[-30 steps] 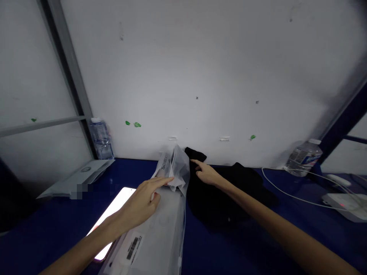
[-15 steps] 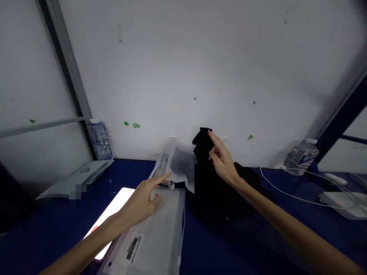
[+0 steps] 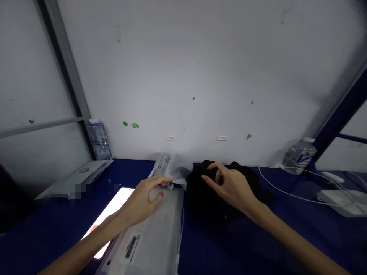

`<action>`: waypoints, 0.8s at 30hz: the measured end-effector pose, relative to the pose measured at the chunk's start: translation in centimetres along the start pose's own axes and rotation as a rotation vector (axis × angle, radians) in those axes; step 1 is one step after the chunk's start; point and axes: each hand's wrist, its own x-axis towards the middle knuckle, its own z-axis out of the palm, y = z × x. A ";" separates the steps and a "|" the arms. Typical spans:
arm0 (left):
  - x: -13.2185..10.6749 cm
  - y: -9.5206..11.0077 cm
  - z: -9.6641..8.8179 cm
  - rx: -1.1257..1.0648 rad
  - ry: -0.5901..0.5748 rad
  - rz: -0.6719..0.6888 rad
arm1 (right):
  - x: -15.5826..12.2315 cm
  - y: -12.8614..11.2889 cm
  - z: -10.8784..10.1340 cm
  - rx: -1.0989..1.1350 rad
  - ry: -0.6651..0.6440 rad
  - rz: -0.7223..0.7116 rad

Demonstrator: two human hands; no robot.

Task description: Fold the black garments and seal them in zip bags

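Observation:
A frosted plastic bag (image 3: 156,233) with a barcode label lies on the blue table (image 3: 51,225). My left hand (image 3: 142,200) presses down on its far end, with finger and thumb pinching the crumpled bag mouth (image 3: 172,172). To the right of the bag lies a black garment (image 3: 212,191) in a heap. My right hand (image 3: 231,185) is over the garment, its fingers curled and pinching a fold of the black cloth near the wall.
A lit phone (image 3: 110,215) lies left of the bag. Grey mailers (image 3: 77,177) and a water bottle (image 3: 99,139) sit at the back left. Another bottle (image 3: 298,154), a white cable (image 3: 281,187) and a white device (image 3: 342,200) are at the right. A white wall stands close behind.
My right hand had lifted a corner of the black garment up against the wall; it has come back down with the cloth onto the heap. The bag mouth has sunk flatter.

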 end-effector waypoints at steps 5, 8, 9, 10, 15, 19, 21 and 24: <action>0.0 -0.3 -0.1 0.059 -0.010 0.018 | -1.0 1.2 2.5 -0.062 -0.172 -0.007; -0.3 -0.9 0.1 0.119 -0.063 0.016 | -1.4 1.7 3.3 -0.023 -0.159 -0.022; -0.4 -1.0 0.2 0.131 -0.081 0.014 | -1.3 1.8 3.3 -0.005 -0.143 -0.023; -0.4 -1.1 0.2 0.139 -0.094 0.012 | -1.2 1.9 3.2 0.014 -0.121 -0.023; -0.3 -0.7 0.1 0.125 -0.047 0.010 | -0.4 2.4 0.4 0.144 0.052 -0.002; 0.2 0.2 -0.3 0.113 0.028 0.020 | -0.6 2.9 -2.9 0.392 0.302 0.030; 0.3 0.4 -0.4 0.131 0.051 0.028 | -0.8 3.0 -4.0 0.435 0.240 -0.008; 0.2 0.6 -0.5 0.174 0.040 0.030 | -1.1 2.5 -3.9 0.367 -0.013 -0.065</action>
